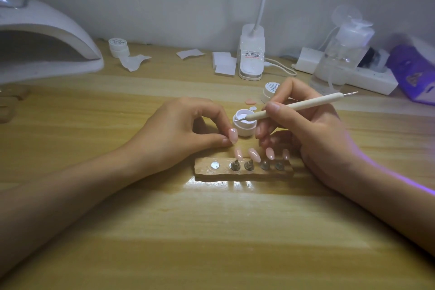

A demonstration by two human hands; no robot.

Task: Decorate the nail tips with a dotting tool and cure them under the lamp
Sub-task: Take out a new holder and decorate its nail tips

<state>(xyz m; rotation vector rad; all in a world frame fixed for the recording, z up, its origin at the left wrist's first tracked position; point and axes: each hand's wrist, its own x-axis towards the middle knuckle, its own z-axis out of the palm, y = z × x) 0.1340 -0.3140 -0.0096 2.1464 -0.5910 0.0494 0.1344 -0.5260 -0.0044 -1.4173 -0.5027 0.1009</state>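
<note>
The dotting tool (294, 107), gripped pen-like in the right hand (313, 129), dips into white gel in the open jar (244, 128); beside it the left hand (183, 129) pinches a pink nail tip (233, 135), four other tips (254, 155) standing on the holder (242, 173)

No word or number can be read with certainty. Dark script lettering is seen on the lid of the small white jar (117, 43) at the back left, but it is too blurred to be spelled out. Dark print is likewise carried on the tilted lid of the second jar (271, 88) further to the right, and it is illegible. A sticker with black and red lines of print is borne by the desk lamp base (251, 54); none can be made out. A pale emblem is shown on the purple pack (412, 70) at the far right, without readable letters.
</note>
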